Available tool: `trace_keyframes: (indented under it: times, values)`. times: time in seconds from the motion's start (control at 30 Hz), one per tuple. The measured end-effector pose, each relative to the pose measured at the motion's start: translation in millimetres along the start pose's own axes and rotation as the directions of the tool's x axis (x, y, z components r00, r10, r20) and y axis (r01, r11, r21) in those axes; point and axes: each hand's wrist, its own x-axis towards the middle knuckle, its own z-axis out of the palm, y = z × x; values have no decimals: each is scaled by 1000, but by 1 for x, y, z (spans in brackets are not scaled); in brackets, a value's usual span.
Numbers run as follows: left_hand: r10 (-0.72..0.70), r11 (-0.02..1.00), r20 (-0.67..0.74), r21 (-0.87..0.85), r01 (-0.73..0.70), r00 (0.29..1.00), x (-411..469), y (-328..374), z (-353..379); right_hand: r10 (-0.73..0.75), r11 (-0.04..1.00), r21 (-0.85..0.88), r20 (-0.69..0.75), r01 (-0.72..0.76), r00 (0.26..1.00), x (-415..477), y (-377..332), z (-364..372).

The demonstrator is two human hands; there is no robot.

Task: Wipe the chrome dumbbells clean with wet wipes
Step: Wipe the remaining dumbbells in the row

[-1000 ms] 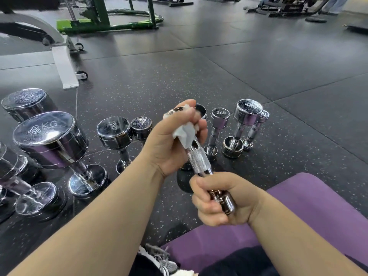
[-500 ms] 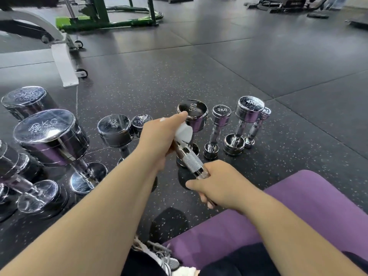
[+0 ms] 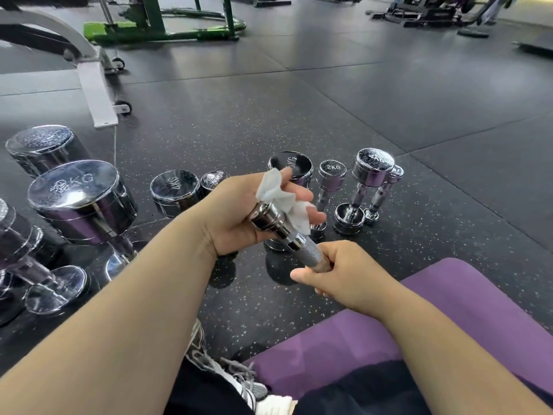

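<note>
Chrome sets the terms: hard, stiff and slick, more so once wet. The biggest dumbbells (image 3: pixel 77 199), well to the left of the purple mat (image 3: pixel 449 310), look too heavy to lift for wiping; I judge they are best cleaned where they stand on the floor (image 3: pixel 329 100). The small dumbbells (image 3: pixel 371 175), upright beyond the mat's far edge, look light enough for one hand. The held dumbbell (image 3: pixel 309 253) is of that small kind. It hangs in the air just beyond the mat's far left edge, tilted, one head up and to the left. The right hand (image 3: pixel 344 274) has its grip clamped round the knurled handle — the sensible hold, since knurling resists slipping where polished heads would not. The left hand (image 3: pixel 233 217) cups the upper head, its grip closed on the wet wipe (image 3: pixel 281 196) — soft, crumpled, pressed against the chrome.
</note>
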Motion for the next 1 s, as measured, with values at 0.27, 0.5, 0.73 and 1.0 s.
trace_keyframes:
  times: [0.27,0.5,0.73,1.0]
  values:
    - [287,905,257,-387,-174,923,12,-2,14,-75,939,342,75,45,994,2,-14,19]
    - [355,935,-276,109,-338,893,22,-16,39,50,829,543,164,-133,985,4,-24,28]
    - [431,893,-591,386,-230,682,28,-26,22,116,988,109,-15,-113,993,14,-7,30]
    - [301,237,-352,928,288,886,27,-38,14,163,982,-81,-73,-169,984,25,41,39]
